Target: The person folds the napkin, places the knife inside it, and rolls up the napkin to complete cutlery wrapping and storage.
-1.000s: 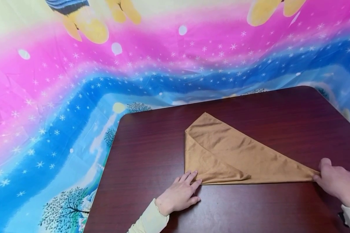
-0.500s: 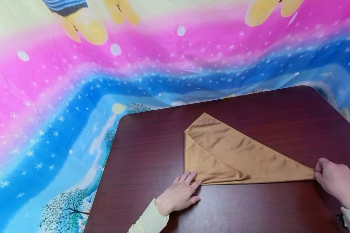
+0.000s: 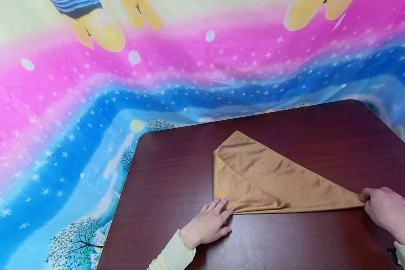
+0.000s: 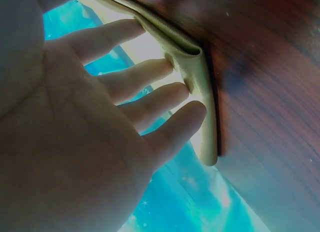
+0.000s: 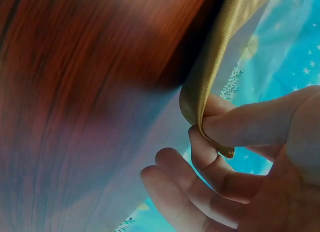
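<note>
A tan cloth (image 3: 270,172) lies folded into a long triangle, with a smaller flap turned over at its left part. My left hand (image 3: 209,223) rests with spread, fairly straight fingers on the cloth's near left corner; the left wrist view has the fingertips (image 4: 192,114) against the cloth's folded edge (image 4: 187,49). At the opposite end, my right hand (image 3: 389,213) pinches the pointed right tip. In the right wrist view the thumb and index finger grip the cloth's edge (image 5: 207,92), which bends up off the table, while the other fingers stay loosely bent below.
The dark reddish-brown wooden table (image 3: 175,168) has rounded far corners. Behind and left of it hangs a pink and blue printed backdrop (image 3: 175,75) with snowflakes and trees. A dark band (image 3: 392,256) shows at the right wrist.
The right hand, with its thumb raised earlier, has closed its pinch on the cloth's tip and shifted slightly left with it. The left hand stays in place.
</note>
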`<state>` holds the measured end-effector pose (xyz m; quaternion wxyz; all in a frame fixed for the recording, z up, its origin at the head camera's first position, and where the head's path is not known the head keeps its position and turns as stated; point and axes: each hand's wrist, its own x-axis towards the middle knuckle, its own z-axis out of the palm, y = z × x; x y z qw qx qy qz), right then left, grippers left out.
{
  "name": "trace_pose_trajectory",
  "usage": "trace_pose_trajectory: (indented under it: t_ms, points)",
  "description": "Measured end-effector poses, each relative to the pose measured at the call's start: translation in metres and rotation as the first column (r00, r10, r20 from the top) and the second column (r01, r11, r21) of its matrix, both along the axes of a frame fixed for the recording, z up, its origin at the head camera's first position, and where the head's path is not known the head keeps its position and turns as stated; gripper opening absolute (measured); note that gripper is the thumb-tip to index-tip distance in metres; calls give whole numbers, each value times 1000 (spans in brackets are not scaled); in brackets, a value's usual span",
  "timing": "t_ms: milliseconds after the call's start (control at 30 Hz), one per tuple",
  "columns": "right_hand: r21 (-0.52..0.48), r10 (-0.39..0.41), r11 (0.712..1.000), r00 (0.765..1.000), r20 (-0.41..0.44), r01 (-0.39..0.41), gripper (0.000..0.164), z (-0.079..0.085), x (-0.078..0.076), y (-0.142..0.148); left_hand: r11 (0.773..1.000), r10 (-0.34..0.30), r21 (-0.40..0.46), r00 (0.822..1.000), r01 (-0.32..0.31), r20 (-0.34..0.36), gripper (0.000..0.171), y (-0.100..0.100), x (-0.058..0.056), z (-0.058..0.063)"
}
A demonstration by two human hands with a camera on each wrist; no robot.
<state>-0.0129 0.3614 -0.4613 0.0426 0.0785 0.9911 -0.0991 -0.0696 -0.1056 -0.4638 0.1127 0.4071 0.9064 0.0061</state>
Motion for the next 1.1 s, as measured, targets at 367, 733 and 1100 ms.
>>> trace_pose_trajectory:
  t_ms: [367,733,1100]
  points:
    - [-35,-62,997,998,4,62,25,7,-2,-14,1000,3,-9,1000,-3,-1,55,-1,0,3]
    - [-53,-52,998,990,-131,45,29,5,-5,-27,1000,0,-5,1000,0,10,55,0,1,1]
    - [-89,-27,996,953,-300,0,23,9,-15,-47,1000,-10,-9,1000,10,-2,56,0,0,-2]
